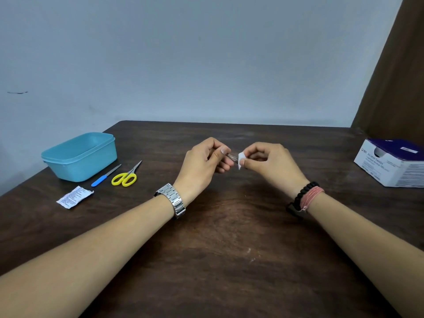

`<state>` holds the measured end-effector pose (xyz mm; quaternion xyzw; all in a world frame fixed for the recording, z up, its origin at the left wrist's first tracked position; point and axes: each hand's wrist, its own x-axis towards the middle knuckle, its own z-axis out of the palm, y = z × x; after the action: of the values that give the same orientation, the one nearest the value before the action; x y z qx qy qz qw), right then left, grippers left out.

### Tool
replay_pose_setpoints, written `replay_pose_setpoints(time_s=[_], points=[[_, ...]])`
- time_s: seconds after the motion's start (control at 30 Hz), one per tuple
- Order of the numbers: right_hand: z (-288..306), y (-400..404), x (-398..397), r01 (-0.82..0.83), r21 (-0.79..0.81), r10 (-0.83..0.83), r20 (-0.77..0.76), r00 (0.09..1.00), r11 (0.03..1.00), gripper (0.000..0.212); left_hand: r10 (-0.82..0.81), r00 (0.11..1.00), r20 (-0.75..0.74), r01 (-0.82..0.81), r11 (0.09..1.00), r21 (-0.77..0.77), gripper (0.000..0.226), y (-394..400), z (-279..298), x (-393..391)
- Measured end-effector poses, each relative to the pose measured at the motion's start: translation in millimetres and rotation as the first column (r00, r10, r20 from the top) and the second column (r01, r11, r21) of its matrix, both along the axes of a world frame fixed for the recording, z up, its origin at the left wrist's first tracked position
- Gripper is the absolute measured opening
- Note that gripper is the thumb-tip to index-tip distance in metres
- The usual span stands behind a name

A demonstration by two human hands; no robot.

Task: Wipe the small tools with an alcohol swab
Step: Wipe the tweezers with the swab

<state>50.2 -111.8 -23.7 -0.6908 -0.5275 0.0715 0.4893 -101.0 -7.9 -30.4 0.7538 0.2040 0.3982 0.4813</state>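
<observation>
The small metal tool is mostly hidden inside the left hand, so its kind is hard to make out; only a thin tip shows at frame centre. That hand pinches it, fingers curled. The right hand pinches a white swab against the tip. Both forearms stretch above the desk. Scissors lie at left, near a file.

Looks like a plain room at someone's home rather than a lab, just a dark wooden table pushed against a bare pale wall, a brown curtain on the right, and a teal plastic tub with a swab box.
</observation>
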Motion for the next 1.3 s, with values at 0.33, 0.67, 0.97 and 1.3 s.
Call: replay_pose_setpoints(time_s=[0.33,0.67,0.97,1.3], points=[[0,4,-7,-0.153,0.019,0.146,-0.438,0.887,0.988,0.008,0.02,1.0,-0.01,-0.019,0.999,0.036,0.011,6,-2,-2],[1,5,-11,-0.129,0.008,0.118,-0.461,0.88,0.992,0.004,-0.018,1.0,0.019,0.018,1.0,-0.011,0.012,4,-2,0],[1,5,-12,-0.138,0.059,0.149,-0.482,0.864,0.989,0.006,-0.082,0.996,-0.021,0.082,0.997,-0.003,0.012,3,-2,0],[3,3,-10,-0.197,0.099,0.218,-0.565,0.796,0.975,0.005,-0.05,0.998,-0.036,0.053,0.994,0.091,0.012,4,0,-1]])
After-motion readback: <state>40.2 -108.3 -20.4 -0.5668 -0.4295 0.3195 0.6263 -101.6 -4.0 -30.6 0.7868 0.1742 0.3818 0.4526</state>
